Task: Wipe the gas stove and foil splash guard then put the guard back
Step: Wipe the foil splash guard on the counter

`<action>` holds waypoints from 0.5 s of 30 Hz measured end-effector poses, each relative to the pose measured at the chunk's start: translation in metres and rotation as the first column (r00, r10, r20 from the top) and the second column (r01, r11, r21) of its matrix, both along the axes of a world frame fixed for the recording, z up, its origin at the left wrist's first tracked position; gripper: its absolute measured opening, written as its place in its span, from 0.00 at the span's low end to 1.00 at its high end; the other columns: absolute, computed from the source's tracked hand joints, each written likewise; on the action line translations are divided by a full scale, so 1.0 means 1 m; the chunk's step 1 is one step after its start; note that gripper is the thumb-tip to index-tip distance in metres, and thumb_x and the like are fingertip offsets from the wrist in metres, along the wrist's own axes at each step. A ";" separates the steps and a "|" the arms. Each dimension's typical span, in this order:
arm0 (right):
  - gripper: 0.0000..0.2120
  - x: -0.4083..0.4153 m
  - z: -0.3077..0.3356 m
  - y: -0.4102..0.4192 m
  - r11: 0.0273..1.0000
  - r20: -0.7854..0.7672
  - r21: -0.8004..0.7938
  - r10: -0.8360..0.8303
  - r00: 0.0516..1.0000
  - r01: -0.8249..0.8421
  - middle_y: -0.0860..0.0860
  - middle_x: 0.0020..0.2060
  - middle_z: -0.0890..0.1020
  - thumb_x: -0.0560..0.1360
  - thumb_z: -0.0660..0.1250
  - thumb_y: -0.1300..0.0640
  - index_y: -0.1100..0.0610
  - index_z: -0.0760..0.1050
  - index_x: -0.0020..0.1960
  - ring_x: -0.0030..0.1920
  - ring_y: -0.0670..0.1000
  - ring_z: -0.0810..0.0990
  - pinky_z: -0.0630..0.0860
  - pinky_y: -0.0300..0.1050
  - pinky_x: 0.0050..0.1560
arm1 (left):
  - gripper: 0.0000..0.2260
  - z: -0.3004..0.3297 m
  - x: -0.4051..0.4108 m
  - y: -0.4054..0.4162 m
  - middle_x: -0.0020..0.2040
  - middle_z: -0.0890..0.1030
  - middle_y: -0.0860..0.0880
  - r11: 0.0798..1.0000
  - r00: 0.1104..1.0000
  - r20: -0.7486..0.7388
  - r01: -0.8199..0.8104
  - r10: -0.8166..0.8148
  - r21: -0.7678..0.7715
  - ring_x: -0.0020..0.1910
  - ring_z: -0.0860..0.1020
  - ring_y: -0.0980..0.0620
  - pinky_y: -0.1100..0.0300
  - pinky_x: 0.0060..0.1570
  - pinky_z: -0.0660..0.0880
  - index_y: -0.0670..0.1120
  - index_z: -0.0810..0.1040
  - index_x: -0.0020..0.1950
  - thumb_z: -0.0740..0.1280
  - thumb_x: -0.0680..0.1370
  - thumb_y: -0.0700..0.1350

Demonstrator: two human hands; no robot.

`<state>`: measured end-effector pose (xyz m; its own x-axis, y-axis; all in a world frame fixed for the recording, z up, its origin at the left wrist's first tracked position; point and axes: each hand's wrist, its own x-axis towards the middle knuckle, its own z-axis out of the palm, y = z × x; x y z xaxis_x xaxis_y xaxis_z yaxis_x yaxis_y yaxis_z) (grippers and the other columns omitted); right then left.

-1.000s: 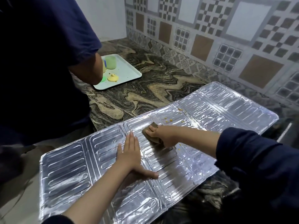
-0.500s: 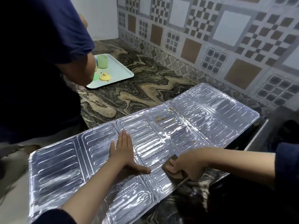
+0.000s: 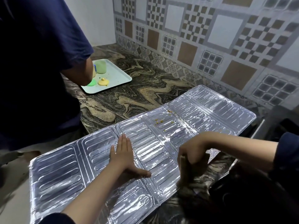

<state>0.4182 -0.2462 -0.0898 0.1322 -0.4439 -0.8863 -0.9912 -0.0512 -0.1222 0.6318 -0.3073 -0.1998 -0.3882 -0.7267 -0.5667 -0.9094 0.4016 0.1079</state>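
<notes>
The silver foil splash guard (image 3: 210,113) lies unfolded flat across the marble counter, with yellow crumbs (image 3: 159,121) on a middle panel. My left hand (image 3: 123,154) presses flat on the guard, fingers straight and thumb spread to the right. My right hand (image 3: 192,152) is lifted above the guard's near edge, fingers curled round a brownish cloth (image 3: 183,165) that hangs down from it. The gas stove (image 3: 283,125) shows only as a dark corner at the right edge.
Another person in a dark blue shirt (image 3: 37,62) stands close at the left, arm over a pale tray (image 3: 119,75) holding a green cup and small yellow and green pieces. The patterned tiled wall (image 3: 210,38) runs behind the marble counter (image 3: 137,94).
My right hand dragged the cloth from the guard's middle panel toward the near edge, then lifted it off the foil. My left hand stayed pressed on the guard.
</notes>
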 end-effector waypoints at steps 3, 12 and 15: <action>0.20 -0.006 0.019 -0.021 0.973 0.112 -0.118 -0.184 0.976 0.197 0.55 0.43 0.80 0.69 0.59 0.74 0.62 0.77 0.57 0.44 0.53 0.77 0.75 0.43 0.38 | 0.76 0.002 -0.001 0.000 0.70 0.21 0.41 1.000 1.000 -0.008 0.002 -0.002 0.007 0.70 0.24 0.42 0.38 0.70 0.36 0.38 0.27 0.72 0.59 0.44 0.81; 0.05 0.021 -0.008 -0.096 0.278 0.740 0.232 -0.673 0.016 0.932 0.59 0.37 0.75 0.77 0.56 0.70 0.63 0.69 0.46 0.32 0.52 0.78 0.79 0.45 0.32 | 0.75 0.000 -0.002 0.001 0.69 0.21 0.40 1.000 1.000 -0.007 -0.006 0.006 0.013 0.70 0.24 0.41 0.38 0.70 0.35 0.37 0.27 0.72 0.62 0.47 0.81; 0.19 0.038 -0.044 -0.110 0.126 0.735 0.324 -0.658 -0.165 0.938 0.63 0.52 0.74 0.77 0.57 0.71 0.61 0.63 0.66 0.40 0.54 0.76 0.79 0.48 0.31 | 0.74 -0.002 -0.002 0.000 0.69 0.21 0.41 1.000 1.000 -0.015 -0.008 0.009 0.013 0.70 0.24 0.41 0.39 0.70 0.35 0.38 0.26 0.72 0.64 0.50 0.80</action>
